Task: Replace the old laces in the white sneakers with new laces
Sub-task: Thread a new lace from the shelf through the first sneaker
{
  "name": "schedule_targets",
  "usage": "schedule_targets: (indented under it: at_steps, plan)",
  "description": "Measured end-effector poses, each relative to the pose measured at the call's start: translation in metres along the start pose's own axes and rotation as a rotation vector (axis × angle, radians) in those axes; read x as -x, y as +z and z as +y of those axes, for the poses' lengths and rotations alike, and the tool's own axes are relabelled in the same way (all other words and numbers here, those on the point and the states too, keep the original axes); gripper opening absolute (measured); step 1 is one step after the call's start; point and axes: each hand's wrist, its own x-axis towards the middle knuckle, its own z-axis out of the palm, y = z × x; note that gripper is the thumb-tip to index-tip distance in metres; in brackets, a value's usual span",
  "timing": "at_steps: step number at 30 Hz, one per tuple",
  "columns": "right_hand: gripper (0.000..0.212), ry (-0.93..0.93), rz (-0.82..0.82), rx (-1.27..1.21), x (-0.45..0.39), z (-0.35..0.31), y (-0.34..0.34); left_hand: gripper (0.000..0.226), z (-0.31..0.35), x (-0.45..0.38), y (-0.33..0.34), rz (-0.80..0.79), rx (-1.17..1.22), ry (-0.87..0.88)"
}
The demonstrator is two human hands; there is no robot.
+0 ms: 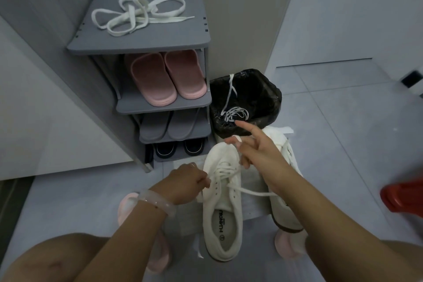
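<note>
Head view: the left hand [186, 182] has its fingers curled on the near white sneaker [223, 204] at the eyelet row, steadying it, while the right hand [254, 151] pinches the old lace [249, 191] near the toe with its forefinger stretched out toward the bin [246, 101], where another used lace already lies. The second sneaker [286, 190] sits just behind the right forearm, and the new laces [137, 16] wait on top of the shoe rack [160, 41]. To do this well, I would judge, keep the shoe pinned and draw the lace out one crossing at a time, straight through each eyelet, not yanking the whole length.
</note>
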Motion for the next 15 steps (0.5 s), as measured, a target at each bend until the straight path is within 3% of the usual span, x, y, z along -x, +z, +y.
schedule_targets:
  at_steps: [3,7,10,15]
  plan:
    - [0.041,-0.058,0.063,0.010,0.001,-0.002,0.005,0.029,-0.003,-0.002,0.000,0.076,0.004,-0.024]
    - [0.031,-0.059,0.118,-0.440,-0.004,-0.005,-0.001,0.032,-0.003,-0.001,0.004,-0.076,0.020,-0.109]
    - [0.037,0.019,0.140,-0.705,-0.006,-0.002,-0.009,0.038,0.000,0.001,0.006,-0.139,0.049,-0.057]
    - [0.059,0.023,0.238,-0.470,-0.007,0.004,-0.013,0.028,-0.003,0.000,0.003,-0.098,0.111,-0.003]
